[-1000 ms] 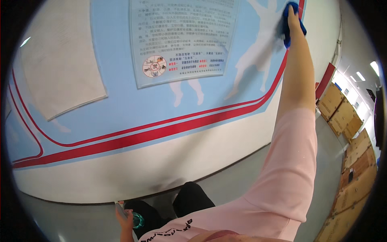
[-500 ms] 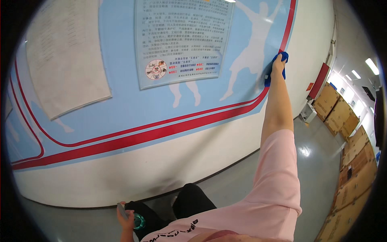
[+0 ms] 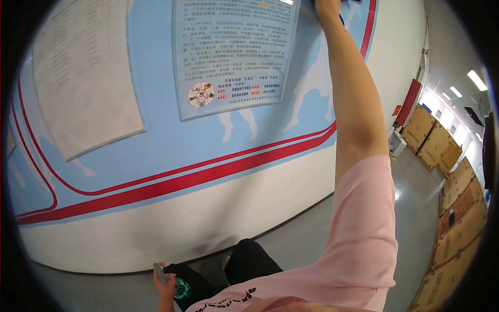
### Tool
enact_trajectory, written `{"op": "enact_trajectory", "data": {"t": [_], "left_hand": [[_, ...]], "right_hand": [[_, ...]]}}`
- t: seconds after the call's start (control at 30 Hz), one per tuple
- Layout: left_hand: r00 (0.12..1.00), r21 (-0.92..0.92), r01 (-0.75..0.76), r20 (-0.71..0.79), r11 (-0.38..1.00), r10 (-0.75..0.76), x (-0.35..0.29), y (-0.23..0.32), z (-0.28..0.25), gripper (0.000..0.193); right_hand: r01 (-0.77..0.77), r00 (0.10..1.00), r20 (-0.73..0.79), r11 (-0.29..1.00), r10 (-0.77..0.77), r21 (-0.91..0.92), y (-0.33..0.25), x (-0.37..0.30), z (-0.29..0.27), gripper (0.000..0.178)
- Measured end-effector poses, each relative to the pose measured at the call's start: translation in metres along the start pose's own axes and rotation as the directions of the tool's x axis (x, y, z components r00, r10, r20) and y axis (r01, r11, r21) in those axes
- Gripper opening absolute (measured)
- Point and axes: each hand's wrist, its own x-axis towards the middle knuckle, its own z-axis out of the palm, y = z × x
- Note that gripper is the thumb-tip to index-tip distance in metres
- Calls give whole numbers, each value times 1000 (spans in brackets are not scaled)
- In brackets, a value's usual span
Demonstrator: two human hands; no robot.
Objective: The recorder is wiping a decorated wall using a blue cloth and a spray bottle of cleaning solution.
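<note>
My right arm reaches up along the right side of a light-blue wall panel [image 3: 156,151] with red stripes and white figures. At the top edge of the picture my right hand [image 3: 327,7] is pressed to the panel, closed on a blue cloth [image 3: 341,20]; its fingertips are cut off. Left of it hangs a framed printed notice [image 3: 236,57]. Low down, near my knees, my left hand [image 3: 166,285] is wrapped round what looks like a spray bottle [image 3: 182,287], with a grey top and a clear teal body.
A large paper sheet [image 3: 88,78] hangs on the panel's left part. Below the panel runs a white wall [image 3: 114,244] down to a grey floor [image 3: 374,208]. Wooden crates [image 3: 460,223] line the right side. A red box [image 3: 408,103] is fixed beyond the panel.
My right hand has moved up and to the left with the blue cloth, from the panel's lower right edge to the top of the picture. My left hand stays about where it was.
</note>
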Motion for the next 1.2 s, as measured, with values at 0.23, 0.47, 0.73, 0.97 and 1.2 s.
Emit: {"op": "enact_trajectory", "data": {"t": [0.23,0.47,0.73,0.97,1.2], "left_hand": [[995,38,-99,-29,994,100,-8,-3,-4,57],[992,33,-88,-86,996,90,-16,-5,-2,55],[997,-13,-72,-34,997,71,-4,-18,0,55],[998,30,-64,5,997,64,-8,4,1,56],[999,48,-45,21,998,44,-9,13,2,55]], "right_hand": [[51,997,61,999,-51,2,-30,-13,-15,56],[32,999,-17,997,-33,-74,-7,-101,-29,54],[77,991,111,996,-71,-45,-8,-244,-78,56],[-54,981,182,993,72,-101,-8,-361,-115,59],[-179,940,269,976,208,-127,-5,-436,-140,62]]}}
